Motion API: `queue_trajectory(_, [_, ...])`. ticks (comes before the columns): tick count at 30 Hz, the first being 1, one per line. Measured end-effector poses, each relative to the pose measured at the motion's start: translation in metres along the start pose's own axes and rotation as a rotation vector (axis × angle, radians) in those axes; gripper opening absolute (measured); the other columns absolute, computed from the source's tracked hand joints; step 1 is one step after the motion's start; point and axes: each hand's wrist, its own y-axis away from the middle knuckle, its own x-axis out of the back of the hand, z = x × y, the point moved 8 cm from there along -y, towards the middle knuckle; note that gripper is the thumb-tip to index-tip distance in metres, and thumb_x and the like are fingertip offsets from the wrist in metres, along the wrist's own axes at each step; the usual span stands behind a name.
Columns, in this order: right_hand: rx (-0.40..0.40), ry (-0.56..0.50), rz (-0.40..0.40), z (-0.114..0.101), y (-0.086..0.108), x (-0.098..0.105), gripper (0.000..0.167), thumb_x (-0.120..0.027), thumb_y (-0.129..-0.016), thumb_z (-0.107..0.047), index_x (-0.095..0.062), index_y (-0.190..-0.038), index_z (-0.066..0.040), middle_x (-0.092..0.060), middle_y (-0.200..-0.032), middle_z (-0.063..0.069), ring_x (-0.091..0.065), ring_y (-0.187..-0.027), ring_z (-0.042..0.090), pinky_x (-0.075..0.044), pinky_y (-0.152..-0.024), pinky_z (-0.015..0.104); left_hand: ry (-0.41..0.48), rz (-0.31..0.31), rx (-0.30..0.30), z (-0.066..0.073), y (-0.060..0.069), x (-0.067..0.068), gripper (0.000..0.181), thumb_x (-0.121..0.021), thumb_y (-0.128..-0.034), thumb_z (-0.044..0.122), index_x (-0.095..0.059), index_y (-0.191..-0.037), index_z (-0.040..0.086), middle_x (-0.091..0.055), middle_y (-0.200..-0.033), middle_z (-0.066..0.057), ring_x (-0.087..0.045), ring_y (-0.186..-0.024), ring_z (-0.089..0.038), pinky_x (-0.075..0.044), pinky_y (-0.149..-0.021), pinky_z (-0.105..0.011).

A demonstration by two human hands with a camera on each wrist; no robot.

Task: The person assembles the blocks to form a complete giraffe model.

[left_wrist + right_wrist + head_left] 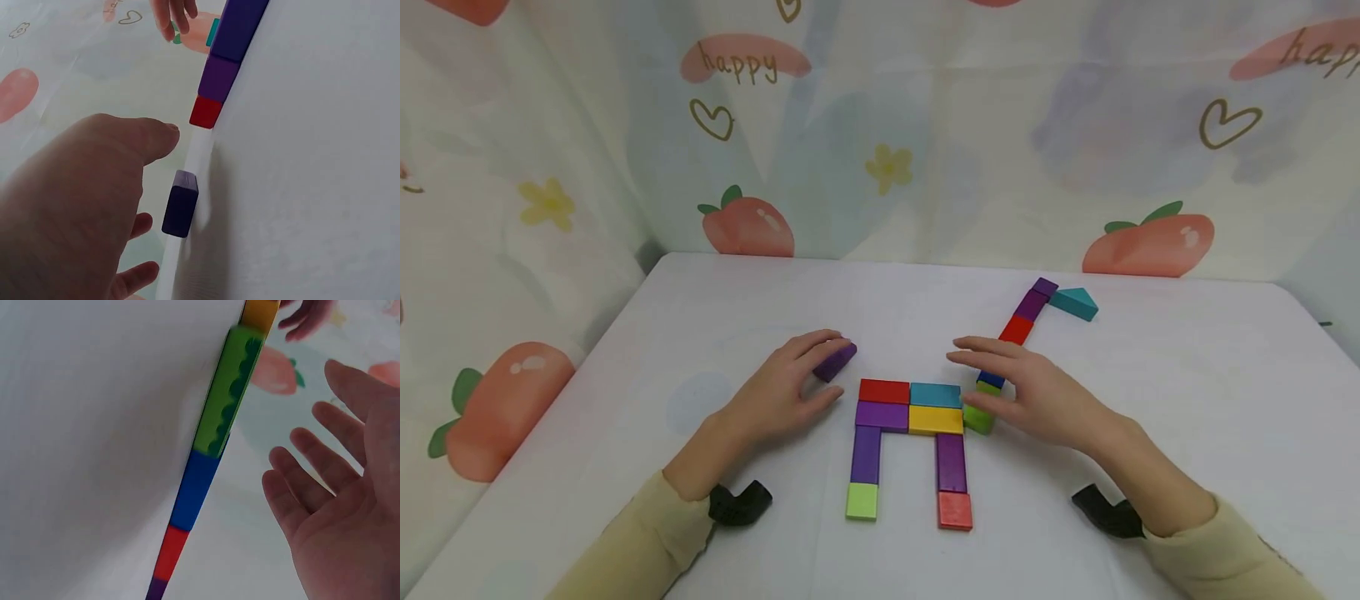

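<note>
My left hand (786,385) hovers at a loose purple block (835,363), fingertips over its far end and thumb held apart. In the left wrist view that purple block (181,205) stands clear of the thumb, with no grip visible. My right hand (1037,392) is spread above a slanting row of blocks, hiding part of it; its fingers (312,481) appear relaxed in the right wrist view, holding nothing. A figure of flat blocks lies between the hands: red (884,391), teal (936,395), purple (882,416) and yellow (936,420) on top, with two legs below.
The slanting row runs from a green block (979,419) through blue (991,379) and red (1017,329) to purple ones, with a teal triangular block (1075,303) beside its far end. White table (760,292) borders a patterned cloth. Black straps (741,504) sit at both wrists.
</note>
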Motion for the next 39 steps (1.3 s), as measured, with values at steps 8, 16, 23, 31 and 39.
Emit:
queue_trajectory(8, [0.054, 0.057, -0.188, -0.02, 0.002, -0.025, 0.047, -0.071, -0.096, -0.033, -0.063, -0.141, -0.02, -0.051, -0.15, 0.004, -0.049, -0.135, 0.028, -0.051, -0.099, 0.043, -0.033, -0.007, 0.028, -0.009, -0.008, 0.0, 0.058, -0.075, -0.0917, 0.028, -0.055, -0.144, 0.012, -0.054, -0.142, -0.009, -0.051, -0.13, -0.029, -0.046, -0.105, -0.047])
queue_trajectory(16, [0.121, 0.114, -0.26, -0.027, 0.005, -0.033, 0.045, -0.073, -0.094, -0.035, -0.067, -0.136, -0.019, -0.056, -0.144, 0.005, -0.053, -0.132, 0.027, -0.05, -0.1, 0.044, -0.055, -0.044, 0.082, -0.015, -0.015, -0.004, 0.056, -0.075, -0.0917, 0.03, -0.057, -0.142, 0.012, -0.058, -0.137, -0.01, -0.055, -0.124, -0.028, -0.048, -0.103, -0.044])
queue_trajectory(23, [0.159, 0.144, -0.268, -0.028, 0.006, -0.035, 0.041, -0.073, -0.095, -0.032, -0.07, -0.133, -0.018, -0.058, -0.141, 0.007, -0.054, -0.13, 0.028, -0.05, -0.1, 0.046, -0.045, -0.076, 0.132, -0.018, -0.016, -0.006, 0.048, -0.074, -0.0926, 0.02, -0.061, -0.138, 0.011, -0.061, -0.131, -0.011, -0.058, -0.118, -0.027, -0.053, -0.097, -0.043])
queue_trajectory(31, [0.158, 0.145, -0.278, -0.028, 0.006, -0.035, 0.041, -0.073, -0.095, -0.031, -0.069, -0.134, -0.017, -0.057, -0.142, 0.008, -0.054, -0.13, 0.028, -0.05, -0.1, 0.045, -0.009, -0.112, 0.116, -0.017, -0.007, -0.001, 0.04, -0.07, -0.0929, 0.01, -0.067, -0.132, 0.009, -0.062, -0.131, -0.013, -0.056, -0.124, -0.031, -0.046, -0.105, -0.047])
queue_trajectory(39, [0.148, 0.144, -0.286, -0.028, 0.006, -0.036, 0.041, -0.073, -0.095, -0.03, -0.069, -0.134, -0.017, -0.057, -0.143, 0.008, -0.054, -0.13, 0.029, -0.05, -0.1, 0.046, -0.001, -0.169, 0.047, -0.01, 0.007, 0.003, 0.037, -0.072, -0.0921, 0.008, -0.071, -0.129, 0.011, -0.065, -0.126, -0.008, -0.058, -0.121, -0.028, -0.049, -0.102, -0.045])
